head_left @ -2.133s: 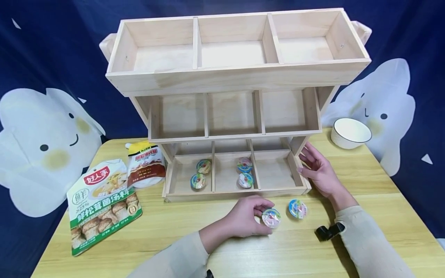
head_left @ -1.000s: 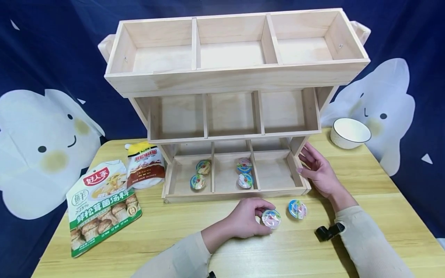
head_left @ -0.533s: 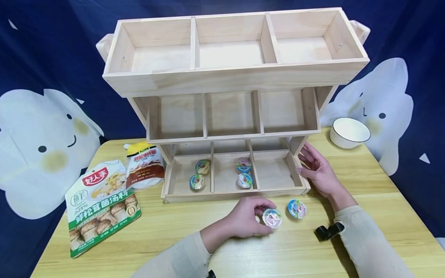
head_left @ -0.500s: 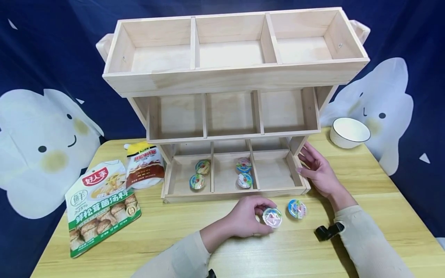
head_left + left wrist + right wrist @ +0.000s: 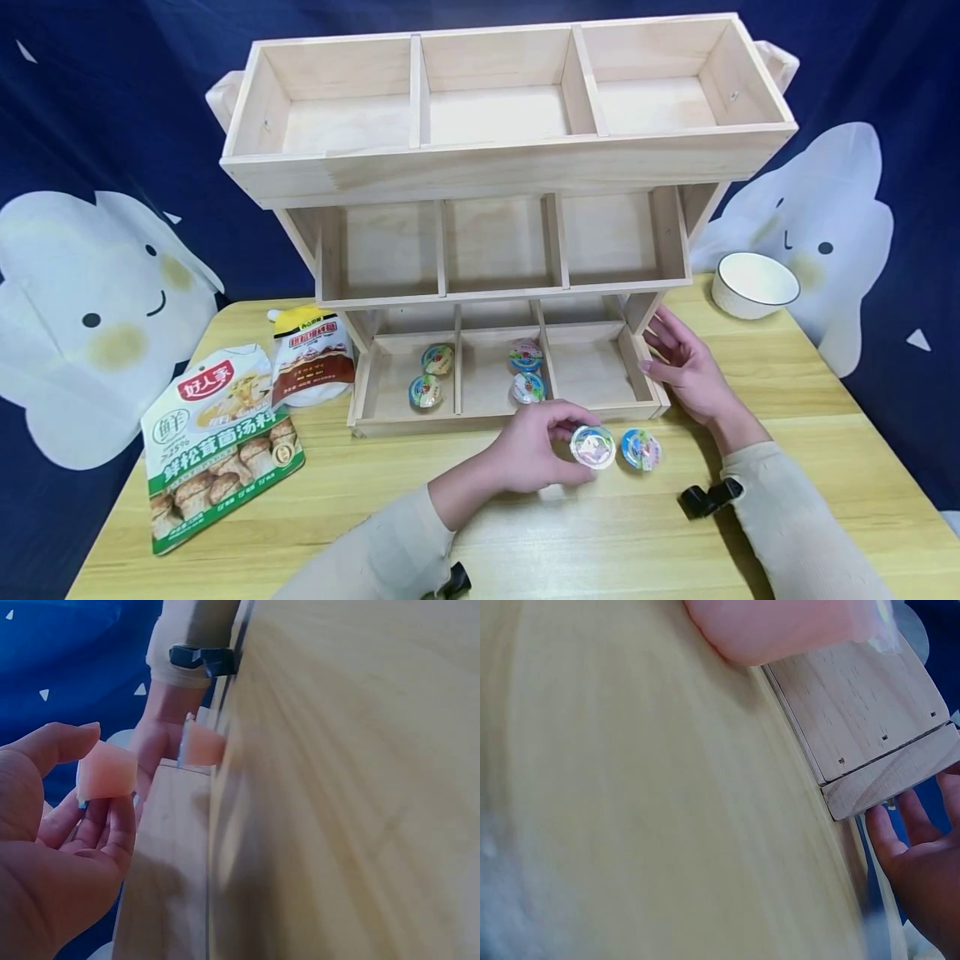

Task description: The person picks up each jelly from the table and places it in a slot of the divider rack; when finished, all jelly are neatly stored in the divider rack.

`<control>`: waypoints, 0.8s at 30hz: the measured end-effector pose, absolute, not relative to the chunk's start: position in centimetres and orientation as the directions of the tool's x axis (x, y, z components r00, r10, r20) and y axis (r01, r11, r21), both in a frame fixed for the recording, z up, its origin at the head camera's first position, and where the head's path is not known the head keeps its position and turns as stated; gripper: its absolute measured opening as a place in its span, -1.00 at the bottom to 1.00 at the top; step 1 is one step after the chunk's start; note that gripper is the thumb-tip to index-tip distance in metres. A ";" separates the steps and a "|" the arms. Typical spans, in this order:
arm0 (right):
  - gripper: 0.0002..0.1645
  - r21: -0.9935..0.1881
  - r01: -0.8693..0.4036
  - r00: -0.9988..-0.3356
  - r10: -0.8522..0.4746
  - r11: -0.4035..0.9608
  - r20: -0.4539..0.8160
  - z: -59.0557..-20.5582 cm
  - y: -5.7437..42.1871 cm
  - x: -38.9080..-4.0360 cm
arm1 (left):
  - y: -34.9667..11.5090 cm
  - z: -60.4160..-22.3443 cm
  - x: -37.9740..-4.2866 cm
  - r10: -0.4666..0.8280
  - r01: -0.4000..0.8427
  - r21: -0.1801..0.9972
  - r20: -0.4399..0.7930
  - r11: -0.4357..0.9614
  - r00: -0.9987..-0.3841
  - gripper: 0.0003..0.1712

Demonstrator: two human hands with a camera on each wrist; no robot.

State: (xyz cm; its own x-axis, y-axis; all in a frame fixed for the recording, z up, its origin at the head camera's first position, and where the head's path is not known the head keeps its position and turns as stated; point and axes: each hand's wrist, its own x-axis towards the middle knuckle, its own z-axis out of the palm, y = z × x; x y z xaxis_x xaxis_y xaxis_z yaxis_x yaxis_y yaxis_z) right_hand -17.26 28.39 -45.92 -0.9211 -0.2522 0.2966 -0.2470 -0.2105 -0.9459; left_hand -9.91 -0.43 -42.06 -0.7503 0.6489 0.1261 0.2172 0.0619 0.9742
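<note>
My left hand (image 5: 538, 448) pinches a small jelly cup (image 5: 594, 448) between thumb and fingers, above the table in front of the rack. In the left wrist view the held jelly cup (image 5: 109, 769) shows pink sides. Just right of it a second jelly cup (image 5: 642, 451) with a blue and pink lid stands on the table; it looms pink in the right wrist view. My right hand (image 5: 688, 371) touches the right side of the wooden rack (image 5: 510, 423), its fingers along the outer side panel. Two jelly cups (image 5: 437, 360) sit in the bottom left compartment, two jelly cups (image 5: 528, 387) in the middle one.
Two upper tiers of the rack overhang the bottom one, each split into three compartments. At left lie a green and white food pouch (image 5: 225, 442) and a brown and yellow pouch (image 5: 313, 358). A white bowl (image 5: 755, 285) stands at the back right of the table (image 5: 570, 550).
My left hand has moved up and slightly toward the rack with the jelly cup, which now appears beside the other loose one. My right hand has stayed in place.
</note>
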 end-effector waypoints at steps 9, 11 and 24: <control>0.09 -0.946 -0.242 -0.923 -0.251 -0.215 0.293 -45.9 28.3 -17.2 | -0.2 -40.5 -11.1 0.624 0.191 0.981 0.131 0.029 -0.770 -0.37; 0.09 -0.947 -0.241 -0.924 -0.249 -0.215 0.292 -45.9 28.3 -17.2 | 0.0 -40.3 -11.4 0.613 0.182 0.983 0.130 0.023 -0.779 -0.37; 0.09 -0.948 -0.236 -0.924 -0.252 -0.215 0.288 -46.0 28.4 -17.2 | 1.6 -39.9 -14.1 0.562 0.147 0.989 0.110 0.021 -0.820 -0.34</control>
State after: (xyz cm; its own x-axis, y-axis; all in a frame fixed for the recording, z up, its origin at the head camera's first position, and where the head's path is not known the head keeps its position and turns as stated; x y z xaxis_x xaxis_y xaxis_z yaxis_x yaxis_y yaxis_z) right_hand -17.20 28.38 -45.96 -0.9240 -0.2522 0.2876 -0.2363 -0.2148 -0.9476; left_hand -14.15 1.63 -39.93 -0.8199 0.5618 0.1099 0.1467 0.0206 0.9890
